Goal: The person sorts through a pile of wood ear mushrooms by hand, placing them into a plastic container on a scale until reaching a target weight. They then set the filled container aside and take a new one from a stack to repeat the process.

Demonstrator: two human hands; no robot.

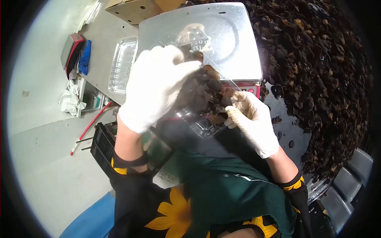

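Note:
Between my two white-gloved hands is a clear plastic container (204, 129) filled with dark brown mushroom-like pieces (202, 91). My left hand (156, 81) is over the left side of the container, its fingers closed at the upper edge beside the pieces; what they grip is hidden. On the right, my right hand (250, 119) pinches the container's near right edge. The container is tilted in front of a scale with a shiny metal plate (234, 43). Part of the scale's red front panel (252, 90) shows behind my right hand.
A large heap of dark pieces (313, 63) covers the right side. An empty clear tray (122, 65) lies left of the scale, below a cardboard box (133, 12). A black crate (104, 148) and red rod (92, 126) are lower left; grey trays (345, 184) are lower right.

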